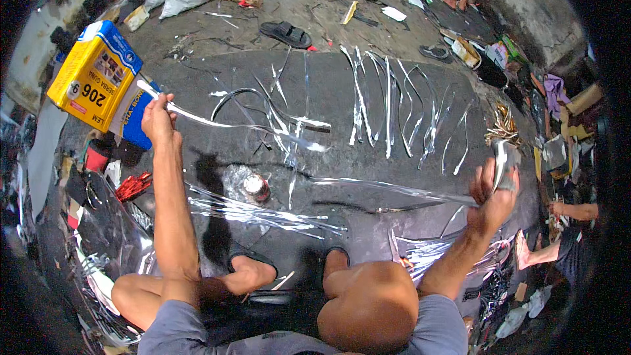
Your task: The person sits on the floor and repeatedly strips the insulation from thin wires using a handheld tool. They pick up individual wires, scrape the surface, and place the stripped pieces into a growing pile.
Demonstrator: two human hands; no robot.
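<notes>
one silvery strip (246, 125), pinched by the left hand (160, 119), is extended just past three o'clock; a second strip (394, 189), clasped in the right hand (494, 202), is stretched toward nine o'clock.

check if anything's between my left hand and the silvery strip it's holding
Nothing visible: the left hand directly grips the silvery strip. The yellow-and-blue container appears to the hand's left, not between hand and strip.
</notes>
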